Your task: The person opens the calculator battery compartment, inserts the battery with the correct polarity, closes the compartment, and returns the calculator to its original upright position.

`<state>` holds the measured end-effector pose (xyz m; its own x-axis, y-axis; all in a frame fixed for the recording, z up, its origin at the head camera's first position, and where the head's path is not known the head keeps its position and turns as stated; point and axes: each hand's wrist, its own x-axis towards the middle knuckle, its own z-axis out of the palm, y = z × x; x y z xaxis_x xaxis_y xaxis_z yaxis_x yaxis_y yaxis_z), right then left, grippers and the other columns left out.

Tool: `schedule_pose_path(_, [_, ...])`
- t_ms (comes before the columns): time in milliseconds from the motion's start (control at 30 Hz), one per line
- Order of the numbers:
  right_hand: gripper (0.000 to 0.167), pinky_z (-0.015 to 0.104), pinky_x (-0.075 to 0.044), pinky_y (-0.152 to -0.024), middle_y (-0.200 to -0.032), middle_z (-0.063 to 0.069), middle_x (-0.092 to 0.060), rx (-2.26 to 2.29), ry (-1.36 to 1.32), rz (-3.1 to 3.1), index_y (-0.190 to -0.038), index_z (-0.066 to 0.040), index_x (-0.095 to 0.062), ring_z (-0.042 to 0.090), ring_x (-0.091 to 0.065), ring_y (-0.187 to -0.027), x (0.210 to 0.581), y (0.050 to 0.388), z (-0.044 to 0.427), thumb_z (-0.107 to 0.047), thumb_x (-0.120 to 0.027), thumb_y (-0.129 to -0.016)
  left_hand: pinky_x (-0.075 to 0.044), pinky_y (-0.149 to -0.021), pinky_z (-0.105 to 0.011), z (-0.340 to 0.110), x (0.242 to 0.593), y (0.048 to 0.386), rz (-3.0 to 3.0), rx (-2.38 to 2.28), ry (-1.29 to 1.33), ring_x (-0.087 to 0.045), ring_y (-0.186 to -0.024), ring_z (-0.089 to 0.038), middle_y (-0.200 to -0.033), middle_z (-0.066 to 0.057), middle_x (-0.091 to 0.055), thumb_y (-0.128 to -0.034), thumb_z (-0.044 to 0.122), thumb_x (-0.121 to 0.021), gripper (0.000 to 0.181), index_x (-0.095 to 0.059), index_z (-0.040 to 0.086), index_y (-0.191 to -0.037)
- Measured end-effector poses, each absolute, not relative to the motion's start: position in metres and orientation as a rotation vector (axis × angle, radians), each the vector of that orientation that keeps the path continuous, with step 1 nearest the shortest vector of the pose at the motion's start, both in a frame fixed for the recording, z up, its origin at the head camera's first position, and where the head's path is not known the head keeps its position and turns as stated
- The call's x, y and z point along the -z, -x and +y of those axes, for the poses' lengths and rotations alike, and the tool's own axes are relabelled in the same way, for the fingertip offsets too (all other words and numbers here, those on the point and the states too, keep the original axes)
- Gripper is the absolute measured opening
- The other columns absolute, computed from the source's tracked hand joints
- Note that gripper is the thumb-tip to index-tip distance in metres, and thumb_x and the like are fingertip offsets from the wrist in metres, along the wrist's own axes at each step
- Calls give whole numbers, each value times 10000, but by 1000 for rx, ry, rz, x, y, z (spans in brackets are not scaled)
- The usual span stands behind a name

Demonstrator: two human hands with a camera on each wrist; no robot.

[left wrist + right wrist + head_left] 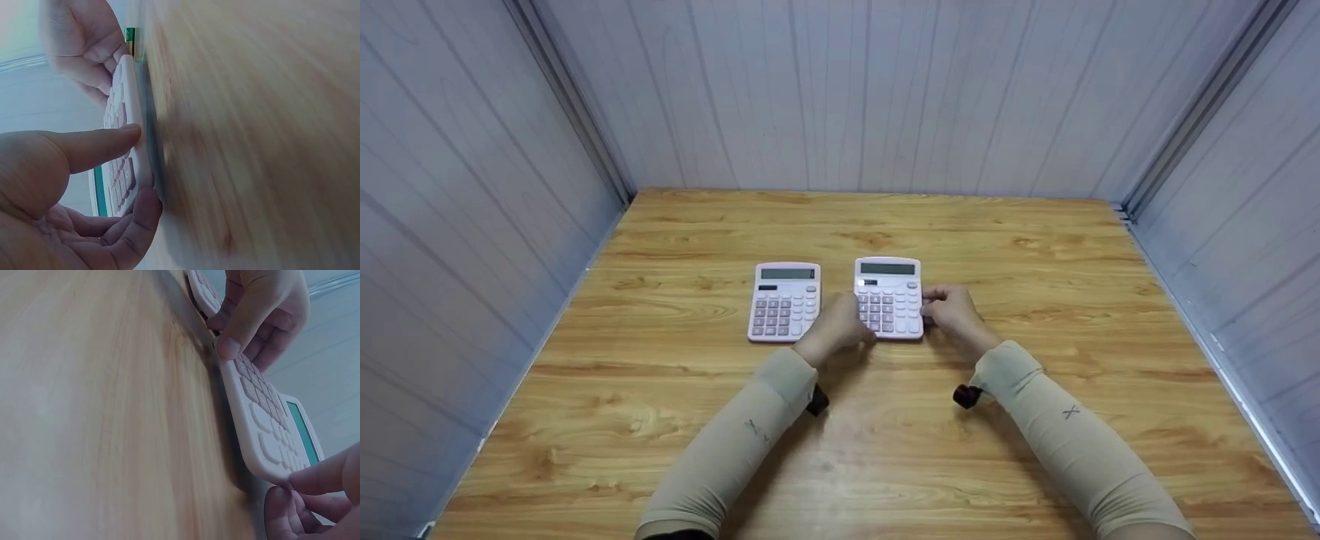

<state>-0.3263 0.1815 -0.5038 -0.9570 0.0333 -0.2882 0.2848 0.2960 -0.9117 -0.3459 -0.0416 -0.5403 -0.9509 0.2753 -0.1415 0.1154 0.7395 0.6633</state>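
A pink-and-white calculator (889,300) was pinched between the hands near the middle of the desk (900,457): its lower left corner was gripped by the left hand (837,322), its right edge by the right hand (955,313). A matching calculator (780,304) was seen beside the left hand, flat.
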Motion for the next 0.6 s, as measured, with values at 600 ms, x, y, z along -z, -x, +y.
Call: schedule_pose_path(600, [344, 190, -562, -785, -1194, 114, -695, 1499, -298, 2432, -1333, 45, -711, 150, -661, -1008, 506, 333, 182, 48, -601, -1007, -447, -527, -288, -42, 506, 324, 2667, -952, -281, -551, -600, -168, -712, -33, -638, -805, 75, -887, 162, -729, 43, -820])
